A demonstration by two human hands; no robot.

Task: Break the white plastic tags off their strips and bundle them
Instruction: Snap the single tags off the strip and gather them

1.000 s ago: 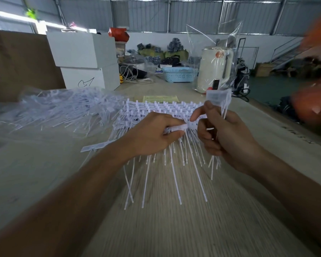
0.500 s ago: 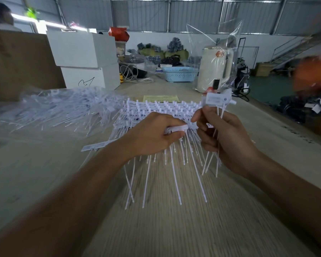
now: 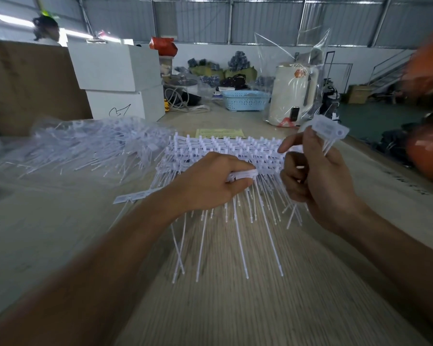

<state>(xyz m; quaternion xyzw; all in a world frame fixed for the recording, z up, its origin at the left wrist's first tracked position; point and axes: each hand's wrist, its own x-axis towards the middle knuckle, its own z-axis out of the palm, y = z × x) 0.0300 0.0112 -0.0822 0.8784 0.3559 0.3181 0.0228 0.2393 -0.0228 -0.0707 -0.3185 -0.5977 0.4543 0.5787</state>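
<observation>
Head view: we note the right hand (image 3: 318,181) has risen since half a second ago, its forefinger now extended, while it still grips a bundle (image 3: 329,128) of loose tags. The left hand (image 3: 210,186) stays pinching a tag (image 3: 244,174) on the strips (image 3: 225,151), which lie on the tabletop (image 3: 235,308) between both hands. A bag (image 3: 85,143) lies left; its contents are blurred. The orange shape at right is unidentifiable.
</observation>
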